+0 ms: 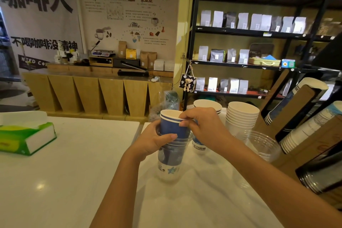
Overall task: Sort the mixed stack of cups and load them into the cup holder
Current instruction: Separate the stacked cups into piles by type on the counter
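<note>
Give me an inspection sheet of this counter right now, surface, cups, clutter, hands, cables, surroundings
Surface: white counter, seam between two sections.
Job's things: mixed stack, blue paper cups nested in clear plastic cups; white paper cup stack; clear cup; cup holder at right, partly loaded.
Clutter: green tissue box at left.
Hands: left hand grips the stack's side; right hand pinches the top blue cup's rim.
Cables: nothing seen on the counter.
Surroundings: black shelves of bags; wooden back counter with scale.
</note>
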